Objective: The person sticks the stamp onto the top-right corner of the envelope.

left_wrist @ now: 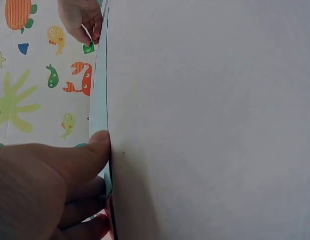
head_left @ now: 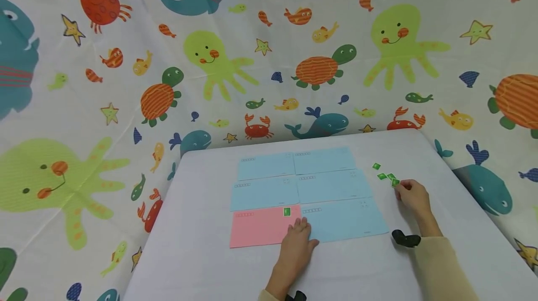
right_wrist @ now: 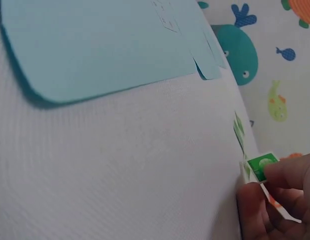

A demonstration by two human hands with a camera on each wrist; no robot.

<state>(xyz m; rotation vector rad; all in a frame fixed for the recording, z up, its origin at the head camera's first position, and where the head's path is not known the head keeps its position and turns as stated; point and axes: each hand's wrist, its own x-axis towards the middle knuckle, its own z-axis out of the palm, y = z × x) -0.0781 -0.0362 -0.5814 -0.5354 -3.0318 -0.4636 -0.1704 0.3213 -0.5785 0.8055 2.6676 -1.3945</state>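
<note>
My right hand [head_left: 415, 198] pinches a small green stamp [right_wrist: 260, 165] with a white border between thumb and fingertip, at the right of the table. Three more green stamps [head_left: 382, 176] lie beside it. My left hand [head_left: 296, 247] rests where a pink envelope [head_left: 256, 231] meets a blue envelope [head_left: 342, 221], its thumb on the blue one's lower edge. In the pink envelope's upper right corner is a green stamp [head_left: 287, 211]. In the left wrist view, the left thumb [left_wrist: 94, 150] touches the blue edge, and the other fingers lie partly hidden behind it.
Several other blue envelopes [head_left: 265, 191] lie in rows of two behind the front pair. A white cloth covers the table [head_left: 201, 245]. Behind and around it hangs a sheet [head_left: 235, 119] printed with sea animals. A black strap [head_left: 406, 238] is on the right wrist.
</note>
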